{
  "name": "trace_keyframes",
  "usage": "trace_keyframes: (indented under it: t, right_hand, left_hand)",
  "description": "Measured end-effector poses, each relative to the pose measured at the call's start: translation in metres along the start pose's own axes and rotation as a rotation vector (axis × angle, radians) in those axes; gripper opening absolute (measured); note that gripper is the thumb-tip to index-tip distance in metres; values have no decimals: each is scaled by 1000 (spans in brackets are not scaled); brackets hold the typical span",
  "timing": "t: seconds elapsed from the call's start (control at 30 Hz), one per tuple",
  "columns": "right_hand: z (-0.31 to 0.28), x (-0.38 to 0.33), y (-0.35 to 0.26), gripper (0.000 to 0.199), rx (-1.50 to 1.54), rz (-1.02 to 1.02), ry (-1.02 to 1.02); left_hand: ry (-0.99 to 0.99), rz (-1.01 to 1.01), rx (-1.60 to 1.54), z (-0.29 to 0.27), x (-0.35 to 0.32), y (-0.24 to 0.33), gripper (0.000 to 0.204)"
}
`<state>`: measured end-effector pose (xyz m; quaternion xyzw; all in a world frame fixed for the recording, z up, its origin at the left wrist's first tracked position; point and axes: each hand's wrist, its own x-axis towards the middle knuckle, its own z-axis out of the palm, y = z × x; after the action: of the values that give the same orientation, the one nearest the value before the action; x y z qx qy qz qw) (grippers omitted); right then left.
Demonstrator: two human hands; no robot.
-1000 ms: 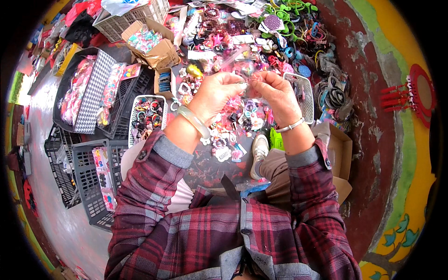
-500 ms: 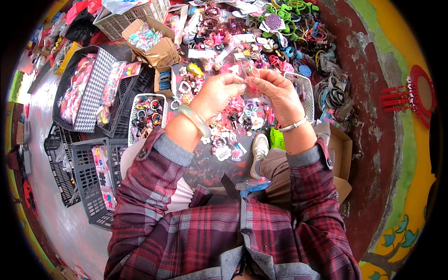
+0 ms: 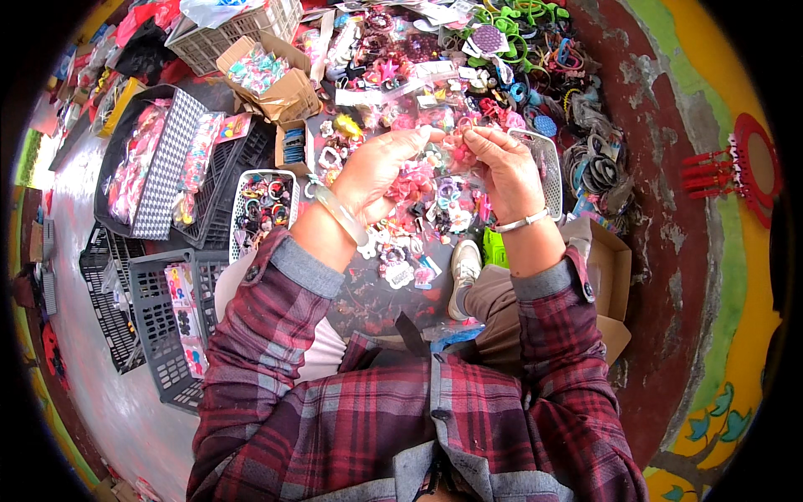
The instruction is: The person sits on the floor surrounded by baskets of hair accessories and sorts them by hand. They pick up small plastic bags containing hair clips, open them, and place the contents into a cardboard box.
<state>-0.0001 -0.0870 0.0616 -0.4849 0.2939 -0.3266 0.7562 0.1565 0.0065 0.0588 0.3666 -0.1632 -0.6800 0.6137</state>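
From the head camera, the left hand (image 3: 378, 167) and right hand (image 3: 502, 167) meet fingertip to fingertip over the middle of the ground spread, both pinching one small clear packet of pink hair clips (image 3: 447, 151) between them, its long axis crosswise, neither hand nearer.

Support surface: dark ground (image 3: 368, 293), mostly hidden under goods. Directly below and beyond left hand (image 3: 381, 167) and right hand (image 3: 502, 167): dense spread of small colourful hair accessories (image 3: 418, 226), many in clear packets. Left of left hand: white basket (image 3: 263, 209) of small items, black crates (image 3: 222, 180), grey crate (image 3: 167, 318) nearer body. Beyond left hand: open cardboard box (image 3: 268, 75). Right of right hand: pile of dark bands (image 3: 594, 167), cardboard box (image 3: 606, 259). Near right wrist: white shoe (image 3: 464, 263) on ground.
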Motion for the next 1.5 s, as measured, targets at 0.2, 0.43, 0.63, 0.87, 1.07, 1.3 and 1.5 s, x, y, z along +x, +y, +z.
trace_keyframes:
  t: [0.2,0.43,0.63,0.87,1.07,1.3,1.5]
  right_hand:
    - [-5,4,5,12,108,53,-18]
    - [5,4,5,12,-28,-162,104]
    - [22,-9,-5,15,-533,-493,104]
    - [36,-18,-3,18,-911,-662,77]
    - [44,-21,14,22,-734,-299,107]
    - [41,-17,14,17,-332,12,15]
    - [23,-13,-4,14,92,170,-45]
  left_hand:
    - [67,-12,-5,13,-6,8,35]
    - [28,-56,-56,-2,-2,10,37]
    - [108,20,-81,0,-3,11,33]
    - [184,73,-45,-2,-1,5,32]
    - [202,219,168,3,1,-6,27]
    - [151,305,224,2,7,-19,32]
    - [218,51,67,-3,0,3,29]
